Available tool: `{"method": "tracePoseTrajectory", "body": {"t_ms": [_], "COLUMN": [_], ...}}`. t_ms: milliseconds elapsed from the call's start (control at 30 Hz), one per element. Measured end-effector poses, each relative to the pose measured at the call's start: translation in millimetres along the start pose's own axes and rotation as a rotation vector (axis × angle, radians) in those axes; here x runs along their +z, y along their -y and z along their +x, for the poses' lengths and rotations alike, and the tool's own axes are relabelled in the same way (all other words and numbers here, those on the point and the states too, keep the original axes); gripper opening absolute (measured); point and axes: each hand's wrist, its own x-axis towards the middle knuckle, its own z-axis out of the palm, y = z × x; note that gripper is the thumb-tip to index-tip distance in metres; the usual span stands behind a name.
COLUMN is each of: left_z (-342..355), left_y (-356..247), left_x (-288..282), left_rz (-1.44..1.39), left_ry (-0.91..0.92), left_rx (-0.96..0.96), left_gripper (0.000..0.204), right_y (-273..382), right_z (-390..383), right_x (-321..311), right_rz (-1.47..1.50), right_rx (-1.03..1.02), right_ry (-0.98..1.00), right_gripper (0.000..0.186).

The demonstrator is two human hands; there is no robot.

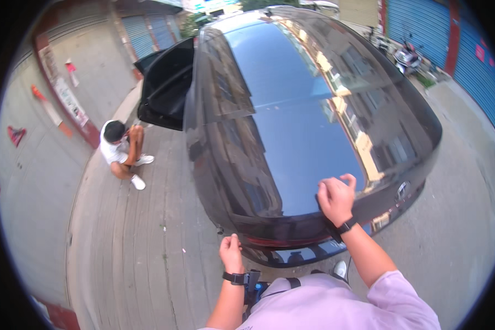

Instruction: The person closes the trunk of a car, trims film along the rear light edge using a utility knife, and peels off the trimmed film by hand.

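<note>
A dark, glossy car (pixel 242 220) stands in front of me with its rear end nearest. My right hand (pixel 336 198) is over the car's rear window (pixel 308 148), fingers curled and thumb sticking out to the right. Whether it touches the glass I cannot tell, and its palm side is hidden. Lower and to the left, by the car's rear left corner, my left hand (pixel 232 254) is raised with the fingers pressed together. Anything inside either grip is hidden. Both wrists wear dark bands.
An open car door (pixel 168 88) sticks out at the left. Near it a person (pixel 121 148) in a white top crouches by a roller shutter (pixel 44 165). A parked scooter (pixel 406 58) stands at the far right before blue shutters (pixel 418 30). Concrete ground (pixel 143 236) surrounds the car.
</note>
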Motion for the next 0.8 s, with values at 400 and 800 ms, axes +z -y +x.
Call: {"method": "tracePoseTrajectory", "body": {"t_ms": [400, 800], "left_z": [5, 5], "left_y": [2, -31], "left_x": [-41, -28], "left_rz": [0.016, 0.022], "left_ry": [0.095, 0.145], "left_rx": [-0.012, 0.043], "left_gripper": [0.019, 0.017], "right_y": [-33, -223], "right_z": [-121, -221], "right_x": [-54, -62], "right_rz": [0.506, 1.145], "right_rx": [0.829, 1.731], "right_ry": [-0.178, -0.557], "right_gripper": [0.018, 0.078]}}
